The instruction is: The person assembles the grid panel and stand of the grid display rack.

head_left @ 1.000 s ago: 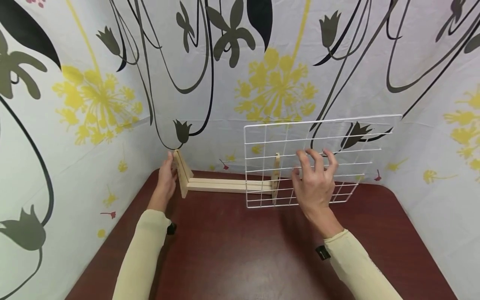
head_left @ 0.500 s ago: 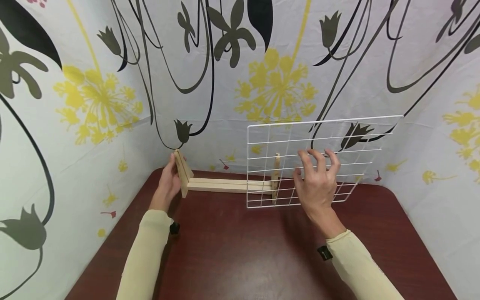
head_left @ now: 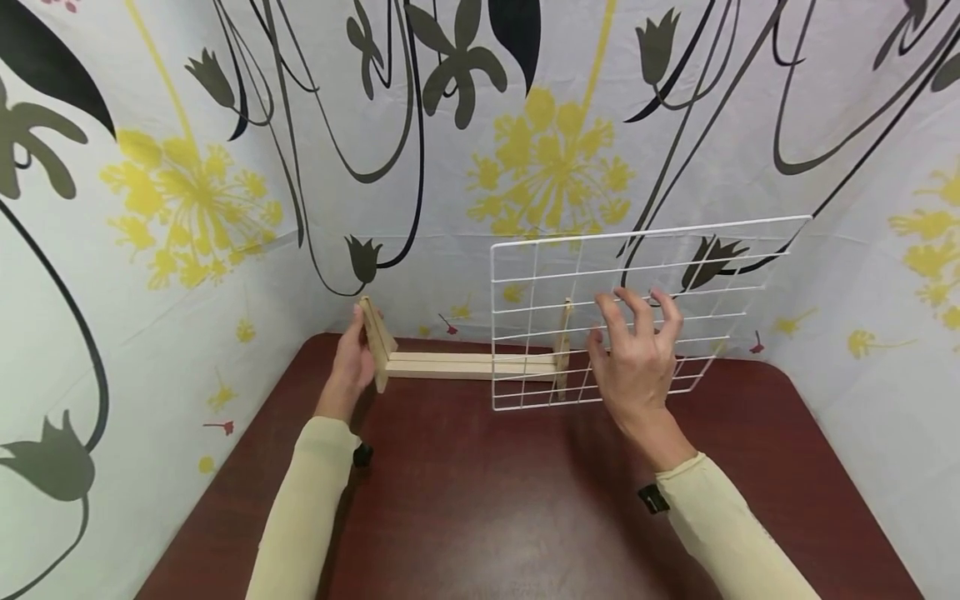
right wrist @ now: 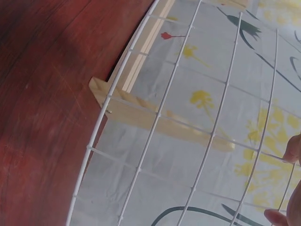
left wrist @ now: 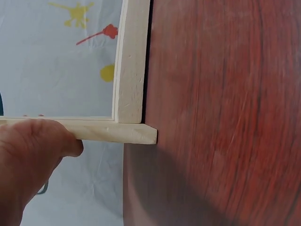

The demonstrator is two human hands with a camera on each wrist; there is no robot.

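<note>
A light wooden frame (head_left: 465, 365) stands near the table's back edge, with an upright end piece at each side. The left hand (head_left: 351, 362) grips its left end piece (head_left: 377, 346); in the left wrist view the thumb lies along that piece (left wrist: 108, 132). A white wire grid (head_left: 492, 325) is held up by the right hand (head_left: 637, 367), its fingers curled at the wires. The grid hangs in front of the frame's right end piece (head_left: 564, 333). In the right wrist view this notched end piece (right wrist: 155, 117) shows behind the wires, and only fingertips (right wrist: 277, 216) are visible.
The dark red table (head_left: 480, 500) has rounded back corners. A white cloth (head_left: 300, 208) with grey, yellow and red plant prints stands behind it and along both sides.
The left hand and the wooden frame have shifted slightly to the right. The grid's top right has risen a little, with the right hand still on it.
</note>
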